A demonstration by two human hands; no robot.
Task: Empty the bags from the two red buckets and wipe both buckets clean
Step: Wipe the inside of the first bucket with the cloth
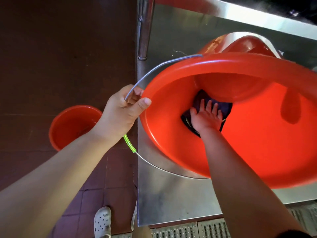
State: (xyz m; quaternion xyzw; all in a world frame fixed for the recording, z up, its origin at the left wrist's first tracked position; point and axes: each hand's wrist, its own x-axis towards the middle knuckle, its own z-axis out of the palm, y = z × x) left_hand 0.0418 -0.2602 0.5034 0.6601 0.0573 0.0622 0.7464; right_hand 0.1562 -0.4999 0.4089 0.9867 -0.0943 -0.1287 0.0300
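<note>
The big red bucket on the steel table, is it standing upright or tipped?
Tipped. The big red bucket leans on the steel table, mouth facing the camera; left hand grips its rim.

Tipped on its side on the table (pixel 171 200), mouth toward the camera: the near bucket (pixel 240 152). Inside it, against the lower wall, a cloth (pixel 221 107) under the right hand (pixel 206 116). At the left rim, the left hand (pixel 122 110), gripping rim and wire handle (pixel 154 69). Left of the table, down on the floor (pixel 51 48), a second bucket (pixel 72 124). Near the table's front corner, a shoe (pixel 102 222).
</note>
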